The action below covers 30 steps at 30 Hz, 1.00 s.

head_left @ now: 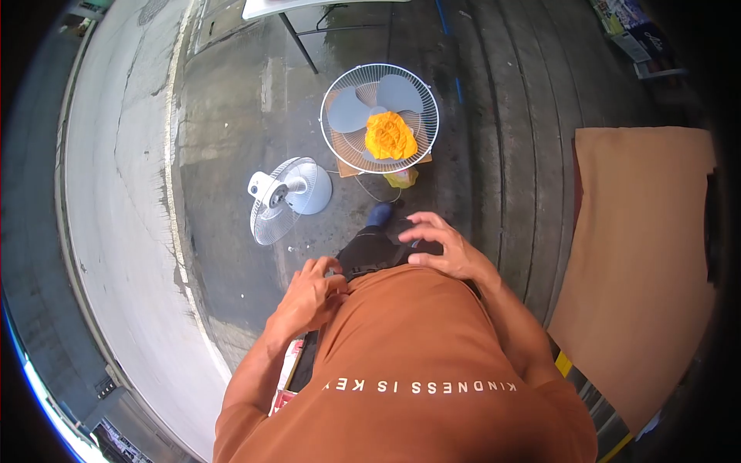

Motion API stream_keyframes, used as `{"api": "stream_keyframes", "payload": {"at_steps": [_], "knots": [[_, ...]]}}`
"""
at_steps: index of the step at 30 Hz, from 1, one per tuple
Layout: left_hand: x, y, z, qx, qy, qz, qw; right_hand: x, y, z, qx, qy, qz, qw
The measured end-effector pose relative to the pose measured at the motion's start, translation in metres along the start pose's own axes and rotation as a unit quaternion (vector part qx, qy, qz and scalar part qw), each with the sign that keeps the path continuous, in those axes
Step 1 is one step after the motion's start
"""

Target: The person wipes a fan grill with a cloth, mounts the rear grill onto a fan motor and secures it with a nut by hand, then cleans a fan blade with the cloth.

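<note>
At the left of my waist, my left hand (312, 295) is bent with its fingers curled inward, touching the hem of the orange-brown shirt (417, 332). Whatever lies under those fingers is hidden. My right hand (446, 247) hovers at the front right of the waist, fingers apart and slightly bent, with nothing visible in them. Dark trousers (369, 248) show between the hands. Past them stands a fan with grey blades and a round wire guard (346, 112). A crumpled yellow-orange cloth (390, 137) rests on that guard.
A smaller white fan (289, 193) stands on the wet concrete at the left. A yellowish plastic bag (401, 178) and a cord lie by the larger fan. A table (301, 6) is at the top, and a large brown cardboard sheet (641, 255) is on the right.
</note>
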State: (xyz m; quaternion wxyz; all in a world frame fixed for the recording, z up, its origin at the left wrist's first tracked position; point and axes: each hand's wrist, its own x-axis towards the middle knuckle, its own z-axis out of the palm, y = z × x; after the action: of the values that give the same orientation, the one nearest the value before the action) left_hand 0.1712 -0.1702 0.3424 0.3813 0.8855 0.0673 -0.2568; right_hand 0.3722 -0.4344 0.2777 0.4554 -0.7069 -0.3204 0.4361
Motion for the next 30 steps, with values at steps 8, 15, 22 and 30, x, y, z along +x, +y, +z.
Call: {"api": "stream_keyframes", "payload": {"at_steps": [8, 15, 22, 30], "knots": [[0.024, -0.011, -0.019, -0.573, 0.047, -0.151, 0.804, -0.055, 0.036, -0.001, 0.093, 0.029, 0.083, 0.992], [0.081, -0.031, -0.008, -0.128, -0.16, -0.147, 0.968, -0.028, 0.091, 0.01, 0.153, 0.131, 0.099, 0.975], [0.066, -0.105, 0.028, -0.637, -0.181, -0.222, 0.716, -0.1, 0.114, -0.008, 0.347, 0.01, 0.257, 0.902], [0.046, -0.125, 0.068, -0.502, -0.237, -0.218, 0.803, -0.185, 0.149, -0.004, 0.412, 0.072, 0.313, 0.853]]}}
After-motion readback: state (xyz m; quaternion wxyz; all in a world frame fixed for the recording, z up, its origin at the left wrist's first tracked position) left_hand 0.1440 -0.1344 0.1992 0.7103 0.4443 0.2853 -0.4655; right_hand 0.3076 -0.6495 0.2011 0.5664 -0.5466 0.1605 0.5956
